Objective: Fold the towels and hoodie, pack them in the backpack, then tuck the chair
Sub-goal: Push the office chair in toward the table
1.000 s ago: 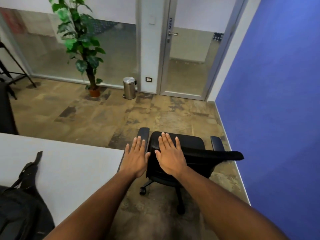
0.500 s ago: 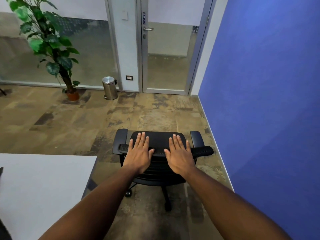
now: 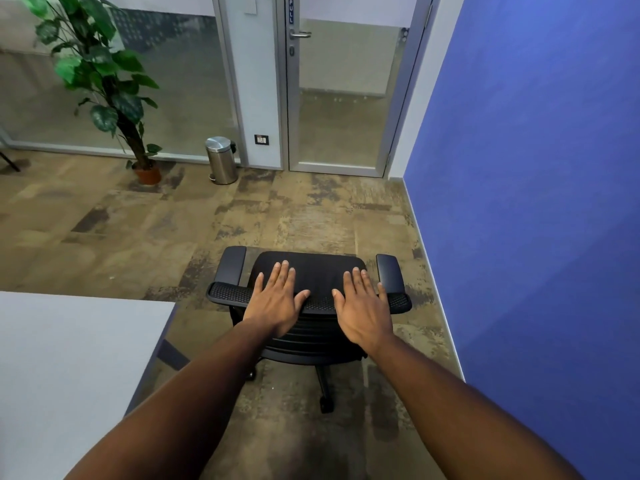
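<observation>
I have both hands flat on the top rail of the black mesh-backed office chair [image 3: 311,282], which stands on the floor dead ahead at twelve o'clock, its seat facing away from me. My left hand [image 3: 275,303] and right hand [image 3: 362,306] lie side by side, fingers straight and spread, gripping nothing. The backrest's long axis runs nine to three, square to my arms. The white tabletop [image 3: 69,358] lies at about eight o'clock from the chair, so my left hand is nearer it. I judge the tuck calls for swinging the chair round toward that edge.
</observation>
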`<state>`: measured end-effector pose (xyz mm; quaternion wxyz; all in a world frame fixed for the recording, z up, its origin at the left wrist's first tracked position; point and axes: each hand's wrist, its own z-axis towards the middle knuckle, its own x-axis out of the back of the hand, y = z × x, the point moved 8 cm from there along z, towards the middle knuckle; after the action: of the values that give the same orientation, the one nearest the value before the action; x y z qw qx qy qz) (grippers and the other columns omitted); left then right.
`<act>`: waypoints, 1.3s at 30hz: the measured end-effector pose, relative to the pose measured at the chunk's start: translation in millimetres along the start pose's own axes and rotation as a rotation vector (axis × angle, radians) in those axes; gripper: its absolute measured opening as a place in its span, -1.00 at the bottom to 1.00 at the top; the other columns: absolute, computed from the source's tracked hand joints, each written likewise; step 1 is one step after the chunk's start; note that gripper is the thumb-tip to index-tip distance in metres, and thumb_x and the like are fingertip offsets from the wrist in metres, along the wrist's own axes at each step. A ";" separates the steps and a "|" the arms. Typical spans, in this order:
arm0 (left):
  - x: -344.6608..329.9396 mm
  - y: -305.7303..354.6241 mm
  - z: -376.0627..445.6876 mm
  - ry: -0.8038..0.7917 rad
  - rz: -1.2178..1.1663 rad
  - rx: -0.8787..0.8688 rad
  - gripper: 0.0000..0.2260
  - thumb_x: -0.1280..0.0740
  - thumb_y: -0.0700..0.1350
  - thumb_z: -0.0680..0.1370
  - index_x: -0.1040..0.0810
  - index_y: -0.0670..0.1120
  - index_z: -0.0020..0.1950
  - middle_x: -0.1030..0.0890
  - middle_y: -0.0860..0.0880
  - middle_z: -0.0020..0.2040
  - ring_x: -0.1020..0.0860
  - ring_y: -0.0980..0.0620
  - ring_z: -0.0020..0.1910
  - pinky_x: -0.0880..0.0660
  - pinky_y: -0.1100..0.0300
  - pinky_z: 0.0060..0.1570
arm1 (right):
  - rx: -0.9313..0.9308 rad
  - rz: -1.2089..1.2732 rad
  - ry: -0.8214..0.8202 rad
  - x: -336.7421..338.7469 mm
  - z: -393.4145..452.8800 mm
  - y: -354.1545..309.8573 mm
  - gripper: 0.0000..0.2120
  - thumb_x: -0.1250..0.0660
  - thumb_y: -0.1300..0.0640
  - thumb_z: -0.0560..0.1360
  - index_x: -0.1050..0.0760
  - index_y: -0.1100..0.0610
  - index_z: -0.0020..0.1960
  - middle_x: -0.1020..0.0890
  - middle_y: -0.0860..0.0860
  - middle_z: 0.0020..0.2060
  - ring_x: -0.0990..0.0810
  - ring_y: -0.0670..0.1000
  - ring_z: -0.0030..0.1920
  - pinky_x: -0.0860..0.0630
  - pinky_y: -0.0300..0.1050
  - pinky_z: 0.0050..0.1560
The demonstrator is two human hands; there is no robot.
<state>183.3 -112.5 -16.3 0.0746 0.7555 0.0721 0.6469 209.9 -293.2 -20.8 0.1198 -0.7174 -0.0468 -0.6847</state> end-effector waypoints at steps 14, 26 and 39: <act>-12.0 -0.7 -27.2 0.127 0.082 0.016 -0.50 0.10 0.23 0.69 -0.55 0.00 0.14 -0.63 -0.02 0.14 -0.53 -0.04 0.25 -0.27 -0.01 0.42 | 0.024 -0.056 0.091 -7.9 -27.7 -4.7 -0.33 0.19 -0.18 0.66 -0.58 0.14 0.29 -0.65 0.10 0.24 -0.51 0.13 0.38 -0.36 0.24 0.39; -19.7 7.1 -68.8 0.151 0.046 0.018 -0.48 0.12 0.23 0.69 -0.55 0.00 0.17 -0.62 -0.01 0.15 -0.52 -0.04 0.25 -0.26 0.00 0.41 | 0.063 -0.153 0.169 1.1 -66.2 -7.6 -0.43 0.09 -0.14 0.68 -0.64 0.08 -0.05 -0.70 0.05 -0.12 -0.64 0.13 -0.06 -0.48 0.14 0.18; -36.2 17.8 -144.2 0.191 0.048 0.048 -0.50 0.12 0.22 0.69 -0.54 0.02 0.12 -0.62 0.03 0.10 -0.53 -0.01 0.19 -0.28 0.01 0.40 | 0.115 -0.177 0.227 1.8 -137.7 -12.7 -0.48 0.05 -0.11 0.69 -0.62 0.07 -0.08 -0.69 0.02 -0.15 -0.63 0.09 -0.09 -0.46 0.12 0.17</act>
<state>35.5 -134.5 -25.7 0.0340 0.6933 0.0762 0.7158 73.3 -313.6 -13.0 0.1043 -0.6205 -0.1352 -0.7654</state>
